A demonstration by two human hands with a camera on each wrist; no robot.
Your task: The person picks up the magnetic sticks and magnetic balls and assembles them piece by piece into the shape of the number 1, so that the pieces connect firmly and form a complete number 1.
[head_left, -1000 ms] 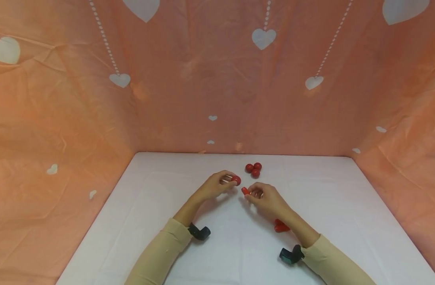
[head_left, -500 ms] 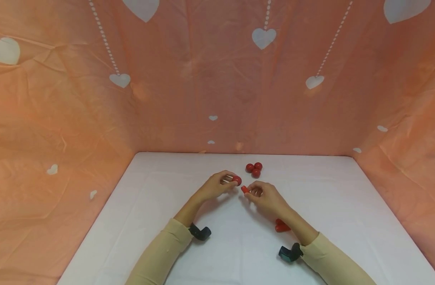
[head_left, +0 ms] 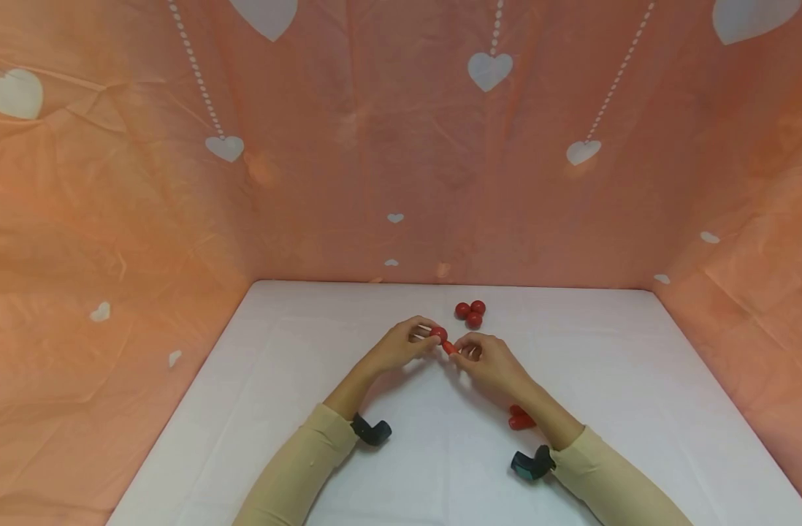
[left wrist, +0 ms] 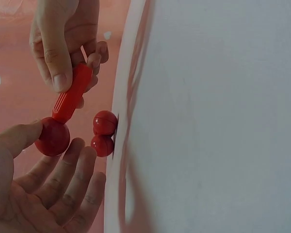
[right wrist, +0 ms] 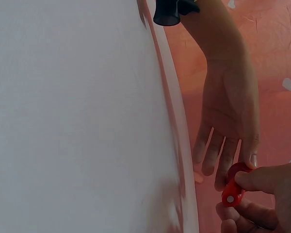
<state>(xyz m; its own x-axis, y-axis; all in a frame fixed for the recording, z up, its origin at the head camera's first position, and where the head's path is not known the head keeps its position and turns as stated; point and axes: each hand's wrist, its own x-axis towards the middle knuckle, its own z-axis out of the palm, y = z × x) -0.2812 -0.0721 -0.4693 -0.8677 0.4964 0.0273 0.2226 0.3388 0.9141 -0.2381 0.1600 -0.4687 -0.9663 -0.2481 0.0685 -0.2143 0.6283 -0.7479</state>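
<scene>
My left hand point(head_left: 396, 345) pinches a glossy red ball point(left wrist: 52, 137) between thumb and fingertips, a little above the table. A short red ridged rod point(left wrist: 72, 97) is pinched by my right hand point(head_left: 496, 363). Its lower end touches the ball in the left wrist view. In the right wrist view the rod's point(right wrist: 233, 190) near end shows a small pale round spot, and the rod hides part of the ball.
A cluster of red balls point(head_left: 474, 320) lies on the white table point(head_left: 322, 314) beyond my hands. More red rods point(head_left: 521, 422) lie beneath my right forearm, which partly covers them. A draped orange cloth with hearts point(head_left: 348, 183) surrounds the table.
The rod in my right hand has moved up and left until its end meets the ball. My left hand has hardly moved and still holds the ball.
</scene>
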